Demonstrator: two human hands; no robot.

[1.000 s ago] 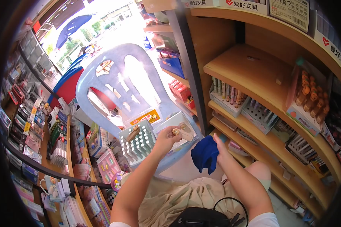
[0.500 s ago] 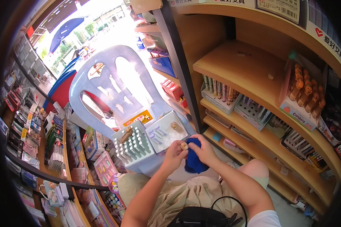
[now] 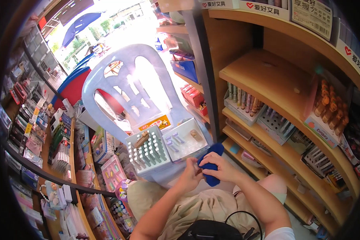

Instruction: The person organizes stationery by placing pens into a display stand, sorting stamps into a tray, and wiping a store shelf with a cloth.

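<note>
My right hand (image 3: 222,168) is closed on a blue cloth (image 3: 212,181) above my lap. Close against it, my left hand (image 3: 189,176) has its fingers pinched together at the cloth's left side; whatever they hold is hidden. Just beyond my hands, a white tray (image 3: 183,154) holds several purple pieces (image 3: 174,140) and a brown item (image 3: 196,135). Beside it on the left stands a grey-green rack (image 3: 161,157) of white-tipped pens, with a brown piece (image 3: 141,139) lying on top. Both rest on a blue plastic chair (image 3: 93,86).
Wooden shelves (image 3: 264,74) with pen boxes and a box of orange-topped items (image 3: 328,110) rise on the right. Stationery racks (image 3: 60,154) line the left. A pink tray (image 3: 113,173) sits left of the chair. A black bag (image 3: 210,230) lies at my waist.
The small tan item seen in my left hand is now hidden. My hands have come together at the blue cloth, and the camera view has shifted slightly.
</note>
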